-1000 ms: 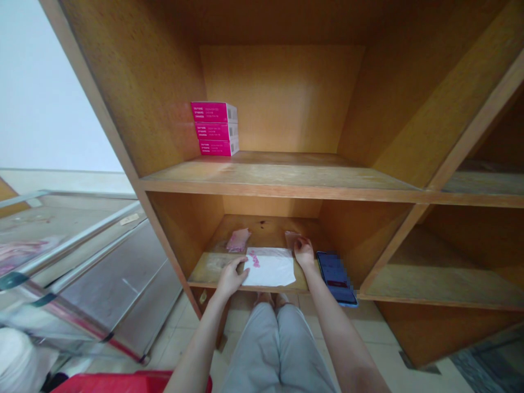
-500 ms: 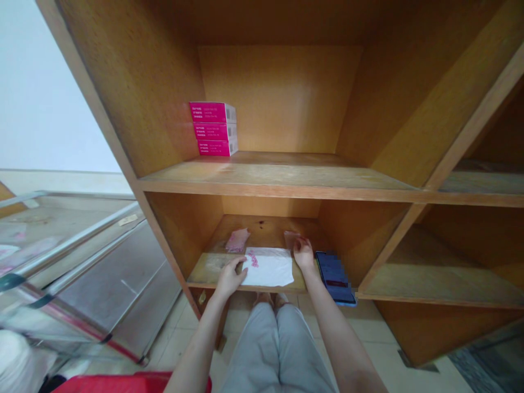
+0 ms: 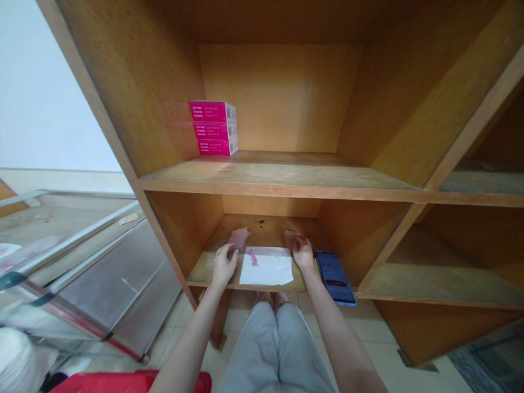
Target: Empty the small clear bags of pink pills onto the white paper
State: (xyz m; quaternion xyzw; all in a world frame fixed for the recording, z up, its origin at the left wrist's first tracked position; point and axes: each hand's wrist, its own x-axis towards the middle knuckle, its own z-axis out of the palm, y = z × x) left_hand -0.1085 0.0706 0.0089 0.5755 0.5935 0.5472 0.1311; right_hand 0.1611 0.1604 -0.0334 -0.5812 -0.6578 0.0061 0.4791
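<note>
Leftmost, the left hand (image 3: 223, 267) reaches over the low wooden shelf (image 3: 270, 287), its fingers (image 3: 231, 250) bunched against a crumpled pink plastic packet (image 3: 239, 237) — whether they pinch it is hard to make out. Next lies a white sheet with pink print (image 3: 266, 267); then the right hand (image 3: 303, 254), fingers (image 3: 301, 243) pressed together over a translucent pinkish film (image 3: 291, 238), itself partly hidden — any grip cannot be told — just beside a dark blue smartphone (image 3: 334, 277).

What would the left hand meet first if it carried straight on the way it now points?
The left hand meets the pink packet first, almost touching it, though depth is unclear.
</note>
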